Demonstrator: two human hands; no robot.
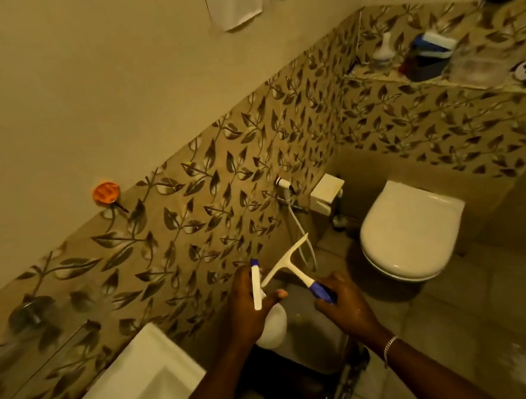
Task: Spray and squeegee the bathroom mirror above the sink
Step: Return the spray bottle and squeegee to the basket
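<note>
My left hand is closed around the neck of a white spray bottle; its white trigger head with a blue tip points up. My right hand grips the blue handle of a white squeegee, whose blade slants up toward the leaf-patterned wall. Both hands are held close together, above the floor, to the right of the white sink at the lower left. The mirror is not in view.
A white toilet with its lid down stands to the right, with a bidet hose and a paper holder on the wall beside it. A tiled ledge at the upper right carries bottles and containers. An orange holder sticks to the wall.
</note>
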